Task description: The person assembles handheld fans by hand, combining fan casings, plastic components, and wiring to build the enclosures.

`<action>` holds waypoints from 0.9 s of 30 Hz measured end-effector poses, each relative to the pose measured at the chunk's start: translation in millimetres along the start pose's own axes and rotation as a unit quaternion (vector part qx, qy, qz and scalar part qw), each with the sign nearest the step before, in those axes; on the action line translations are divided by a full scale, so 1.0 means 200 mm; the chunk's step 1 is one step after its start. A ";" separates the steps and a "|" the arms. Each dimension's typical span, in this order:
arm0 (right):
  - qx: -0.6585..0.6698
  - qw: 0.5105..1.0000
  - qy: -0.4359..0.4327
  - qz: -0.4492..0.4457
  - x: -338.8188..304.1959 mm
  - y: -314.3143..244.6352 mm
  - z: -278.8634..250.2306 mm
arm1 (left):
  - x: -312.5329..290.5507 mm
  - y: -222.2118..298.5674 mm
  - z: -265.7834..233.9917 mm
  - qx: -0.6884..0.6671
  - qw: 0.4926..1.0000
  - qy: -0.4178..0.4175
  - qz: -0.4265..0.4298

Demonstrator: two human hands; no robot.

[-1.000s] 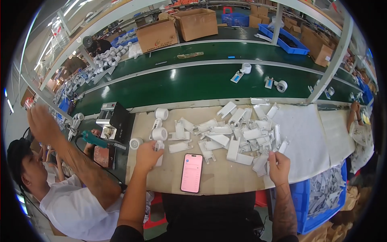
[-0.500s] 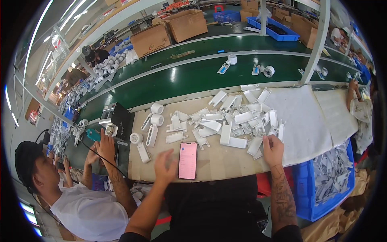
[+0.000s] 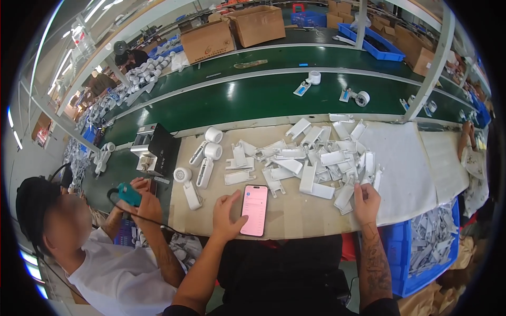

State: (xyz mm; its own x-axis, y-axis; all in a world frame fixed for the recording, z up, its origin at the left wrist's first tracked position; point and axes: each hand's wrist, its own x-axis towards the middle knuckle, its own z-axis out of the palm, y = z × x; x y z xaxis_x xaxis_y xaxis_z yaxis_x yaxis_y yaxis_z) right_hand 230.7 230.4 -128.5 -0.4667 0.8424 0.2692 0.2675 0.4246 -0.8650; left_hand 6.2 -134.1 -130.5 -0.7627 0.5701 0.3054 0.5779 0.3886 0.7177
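Observation:
On the table in front of me lies a smartphone (image 3: 254, 210) with a pink lit screen. My left hand (image 3: 226, 217) is beside its left edge, fingers apart, the thumb reaching the phone's lower left side. White plastic housing pieces (image 3: 316, 190) form a loose pile right of the phone. At the pile's lower right edge my right hand (image 3: 367, 204) rests with fingers curled in; no piece shows between them. Left of the pile are three white handheld devices with round heads, one a fan-like unit (image 3: 188, 187) with a grille facing up.
A co-worker at left holds a teal power tool (image 3: 129, 194) with a cable, near a black machine (image 3: 153, 150). Behind the table runs a green conveyor belt (image 3: 253, 92) carrying several devices. A blue crate (image 3: 400, 253) of white parts stands lower right. A metal post (image 3: 429, 73) rises at right.
My left hand has come closer to the phone, its thumb now at the phone's edge. My right hand stays curled by the pile. The co-worker's hands and teal tool have moved lower; the view has shifted.

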 end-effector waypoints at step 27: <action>-0.307 0.938 -0.042 0.157 -0.91 0.72 -0.58 | 0.02 -0.11 0.04 -0.038 0.996 -0.060 -0.048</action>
State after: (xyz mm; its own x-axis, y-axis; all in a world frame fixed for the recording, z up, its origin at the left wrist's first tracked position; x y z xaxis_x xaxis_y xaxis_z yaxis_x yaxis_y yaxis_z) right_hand 452.5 176.2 -252.4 -0.3411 0.9399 -0.0146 0.8257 0.2921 -0.4826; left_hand -6.9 -135.5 -150.4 -0.7701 0.6177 0.1594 0.4768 0.3914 0.7871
